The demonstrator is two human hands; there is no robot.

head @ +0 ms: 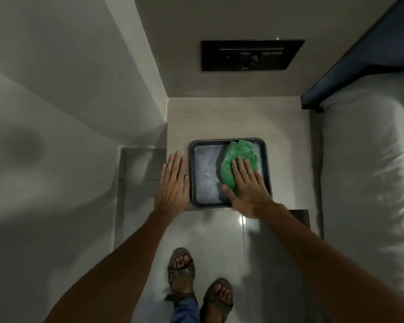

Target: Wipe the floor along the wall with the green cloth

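White bed (369, 183) fills the right side, dark headboard (359, 73) at its far end. Grey wall (56, 78) on the left, meeting the far wall at a corner. Black switch panel (250, 54) on the far wall. Small beige table (219, 117) sits in the corner between wall and bed. Dark tray (229, 145) on the table, near edge. Left hand (173, 185) flat, fingers together and extended, resting on the table against the tray's left rim. Right hand (247, 185) flat, fingers spread, pressing the green cloth (236, 157) onto the tray's right half. Sandalled feet (198, 283) on the glossy floor (219, 234), near side.
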